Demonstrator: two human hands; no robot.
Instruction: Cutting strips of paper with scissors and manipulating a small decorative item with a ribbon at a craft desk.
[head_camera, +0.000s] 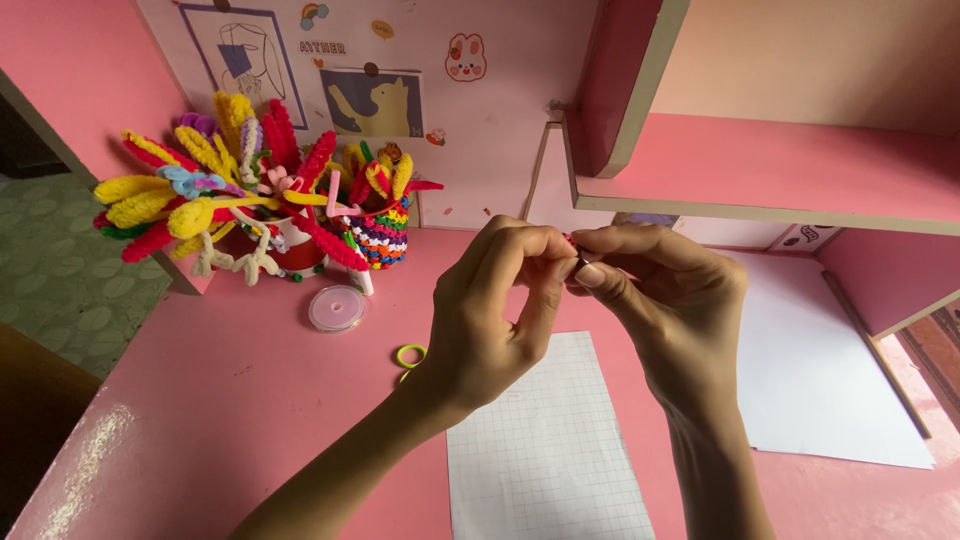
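Note:
My left hand (495, 315) and my right hand (668, 295) are raised together above the pink desk (230, 400). Their fingertips pinch a tiny red piece (570, 241) between them. Most of that piece is hidden by my fingers, so its shape is unclear. Below my hands lies a sheet of white grid paper (545, 450). A small yellow-green ring (410, 355) rests on the desk just left of my left wrist.
A bunch of fuzzy pipe-cleaner flowers (220, 180) stands in pots at the back left, beside a multicoloured woven cup (380, 235). A round clear spool (338, 307) lies in front. A plain white sheet (810, 370) lies right. A pink shelf (760, 170) overhangs the back right.

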